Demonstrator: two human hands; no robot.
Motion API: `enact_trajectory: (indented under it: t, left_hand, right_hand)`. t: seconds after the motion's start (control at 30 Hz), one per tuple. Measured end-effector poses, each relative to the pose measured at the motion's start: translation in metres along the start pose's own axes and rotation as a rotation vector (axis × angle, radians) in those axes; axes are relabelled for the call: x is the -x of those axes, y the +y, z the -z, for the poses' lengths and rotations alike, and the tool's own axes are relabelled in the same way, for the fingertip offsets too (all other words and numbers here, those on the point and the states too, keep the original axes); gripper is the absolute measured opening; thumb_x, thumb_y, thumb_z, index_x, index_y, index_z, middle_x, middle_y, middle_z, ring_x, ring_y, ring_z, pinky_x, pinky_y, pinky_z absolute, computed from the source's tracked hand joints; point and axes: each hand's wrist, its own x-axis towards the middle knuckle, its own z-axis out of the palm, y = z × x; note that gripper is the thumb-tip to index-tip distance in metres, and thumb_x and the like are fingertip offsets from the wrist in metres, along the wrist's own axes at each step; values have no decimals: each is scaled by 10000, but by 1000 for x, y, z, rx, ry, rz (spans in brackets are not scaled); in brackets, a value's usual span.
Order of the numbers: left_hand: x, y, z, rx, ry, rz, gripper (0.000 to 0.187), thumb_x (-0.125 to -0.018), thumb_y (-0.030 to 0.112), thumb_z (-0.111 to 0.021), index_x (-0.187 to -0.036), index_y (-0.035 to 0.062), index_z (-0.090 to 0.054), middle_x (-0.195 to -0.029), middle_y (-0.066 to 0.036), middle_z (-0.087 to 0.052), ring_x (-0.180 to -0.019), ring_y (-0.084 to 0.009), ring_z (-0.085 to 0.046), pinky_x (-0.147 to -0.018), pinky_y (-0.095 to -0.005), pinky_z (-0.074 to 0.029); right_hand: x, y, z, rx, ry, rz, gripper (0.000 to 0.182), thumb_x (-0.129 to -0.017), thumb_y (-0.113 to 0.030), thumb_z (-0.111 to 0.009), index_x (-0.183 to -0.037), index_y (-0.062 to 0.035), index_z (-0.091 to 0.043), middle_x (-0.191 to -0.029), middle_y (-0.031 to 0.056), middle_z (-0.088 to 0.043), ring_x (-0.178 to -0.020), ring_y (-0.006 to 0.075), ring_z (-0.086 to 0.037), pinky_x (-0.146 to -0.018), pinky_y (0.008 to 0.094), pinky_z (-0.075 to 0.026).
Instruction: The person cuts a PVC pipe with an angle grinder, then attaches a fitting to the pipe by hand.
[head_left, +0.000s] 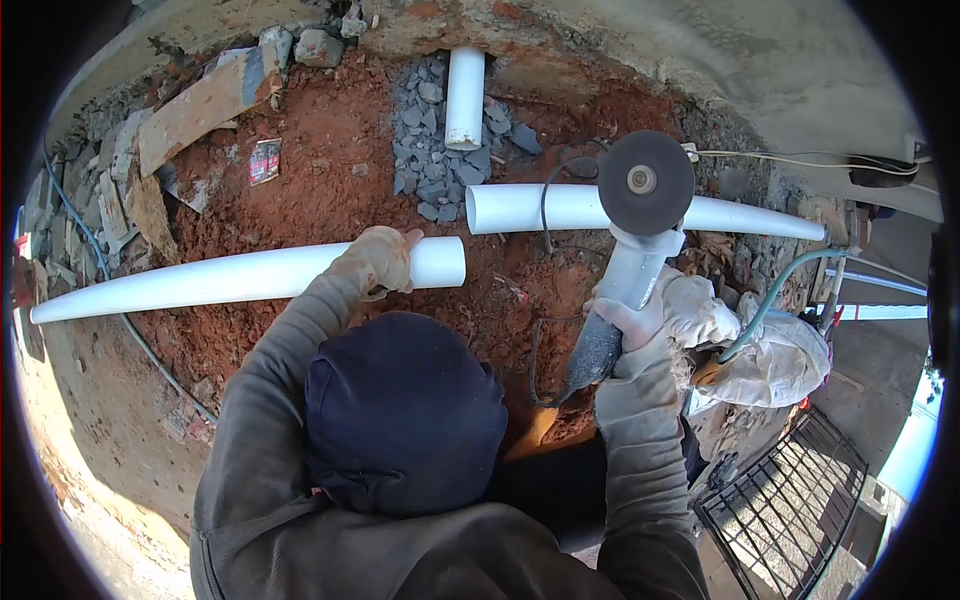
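Observation:
My left hand (384, 260) is closed around a long white PVC pipe (230, 282), near its open right end. This pipe stretches away to the left over red soil. In my right hand (637, 318) is an angle grinder (634, 275), gripped by its body with the dark disc (650, 182) pointing away from me. The disc overlaps a second white pipe (545, 208) in this view. That pipe's open left end lies just beyond the end of the first one, with a small gap between them. The grinder's black cord (545, 215) loops over the second pipe.
A short white pipe stub (465, 98) comes out of the wall base over grey rubble (430, 130). Wooden boards (205, 110) and stones lie at the upper left. A white sack (775, 360), a green hose (770, 315) and a black metal grate (785, 500) are on the right.

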Motion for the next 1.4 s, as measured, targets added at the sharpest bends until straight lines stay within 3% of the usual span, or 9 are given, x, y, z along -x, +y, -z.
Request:
enact_trajectory:
  t: [0.07,0.2,0.33,0.4,0.53,0.63,0.93,1.0,1.4]
  left_hand:
    - [-1,-4,-10,-55,295,-99,899,-653,377,-753,-1367,64,-303,-1197,-188,-539,-1139,-320,-496,-950,-364,-403]
    - [73,56,91,664,257,-266,551,-783,246,-682,-1246,47,-461,-1152,-130,-569,-1093,-209,-533,-931,-315,-421]
    - [118,157,144,752,29,-661,554,-838,196,-627,-1295,11,-374,-1133,-114,-541,-1075,-187,-512,-918,-333,-422]
    - [141,217,152,866,-40,-664,711,-793,152,-655,-1364,29,-249,-1199,-139,-489,-1114,-198,-494,-928,-363,-419]
    - [143,279,125,838,246,-698,861,-737,104,-665,-1399,12,-123,-1251,-178,-441,-1147,-250,-482,-955,-361,-400]
    - [141,302,115,194,797,-666,922,-711,78,-646,-1391,-62,-40,-1282,-275,-390,-1171,-357,-454,-967,-346,-389]
    - [129,335,110,146,787,-665,853,-740,102,-650,-1393,-53,-124,-1124,-281,-515,-1008,-380,-557,-877,-373,-439]
    - [129,337,113,165,762,-687,846,-738,83,-642,-1399,-38,-129,-1128,-270,-517,-1010,-373,-559,-872,-371,-443]
    - [132,337,120,177,885,-735,807,-685,96,-686,-1373,8,-272,-1194,-248,-510,-1056,-343,-556,-868,-388,-454]
  right_hand:
    - [9,-32,10,-56,35,54,505,-621,-88,-766,-1035,-17,-485,-836,77,-590,-666,174,-612,-583,296,-518]
    - [17,-69,33,-25,-14,102,401,-658,-161,-721,-959,18,-525,-733,103,-586,-642,217,-621,-592,304,-513]
    - [15,-80,34,-391,29,193,422,-671,-121,-743,-1004,-10,-510,-836,73,-588,-682,171,-604,-602,303,-511]
    - [8,-85,36,-447,28,240,441,-663,-138,-757,-1007,-15,-511,-839,64,-587,-699,158,-598,-623,303,-509]
    - [-8,-83,55,-443,170,380,501,-615,-202,-801,-992,-19,-528,-852,45,-587,-741,130,-574,-662,277,-496]
    - [-5,-90,68,-494,277,387,508,-589,-214,-801,-980,-15,-544,-859,46,-599,-733,132,-582,-655,268,-493]
    - [-9,-69,106,-594,346,434,361,-666,-210,-761,-900,-15,-568,-743,53,-587,-607,147,-574,-561,290,-487]
    - [-2,-72,112,-689,330,360,404,-594,-178,-792,-887,-20,-564,-790,43,-602,-648,137,-584,-589,292,-502]
    - [-5,-69,94,-681,475,486,358,-666,-174,-757,-918,-17,-557,-779,51,-602,-632,139,-585,-573,280,-491]
